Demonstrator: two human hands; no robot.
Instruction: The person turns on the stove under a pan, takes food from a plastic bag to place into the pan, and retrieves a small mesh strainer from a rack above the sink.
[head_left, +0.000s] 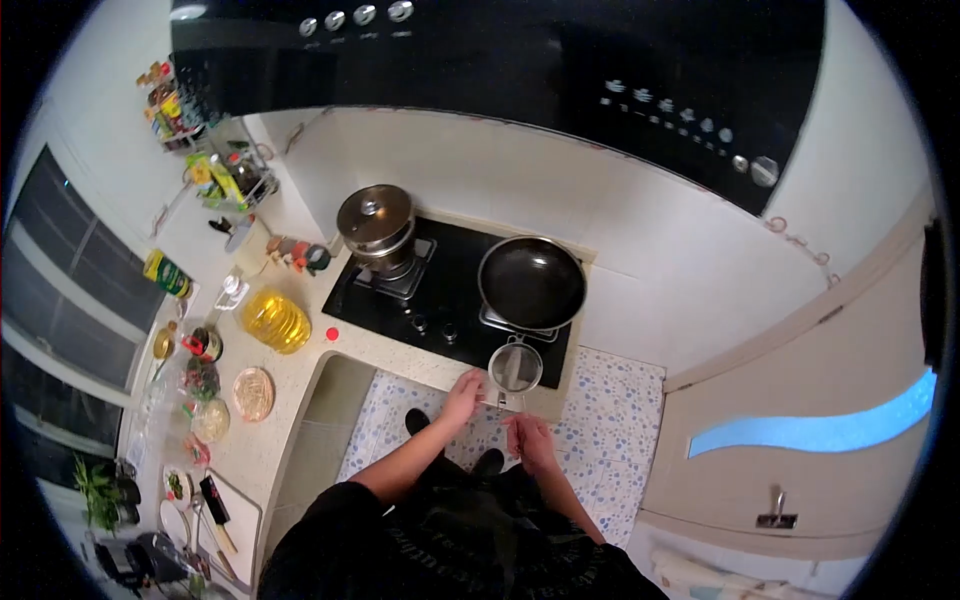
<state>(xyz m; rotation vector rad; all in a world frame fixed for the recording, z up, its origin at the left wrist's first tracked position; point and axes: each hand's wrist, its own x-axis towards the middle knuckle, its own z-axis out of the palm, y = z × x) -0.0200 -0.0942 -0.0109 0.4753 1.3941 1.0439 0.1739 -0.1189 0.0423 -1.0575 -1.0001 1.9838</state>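
Observation:
My left hand (465, 396) is at the counter's front edge, just left of a small round mesh strainer (515, 368); its fingers are bent, and what they hold, if anything, is too small to make out. My right hand (530, 441) is below the strainer's handle end, with its fingers curled; I cannot tell what is in them. The strainer lies at the front right edge of the black gas stove (450, 290). Behind it a dark wok (532, 283) sits on the right burner. A lidded steel pot (376, 222) stands on the left burner.
On the left counter stand an oil jug (275, 321), a pink plate (253, 394), several bottles and bags, and a cutting board (240, 515) with a knife and utensils. A red cap (332, 334) lies near the stove. The range hood (500, 70) hangs above; a door (800, 410) is at right.

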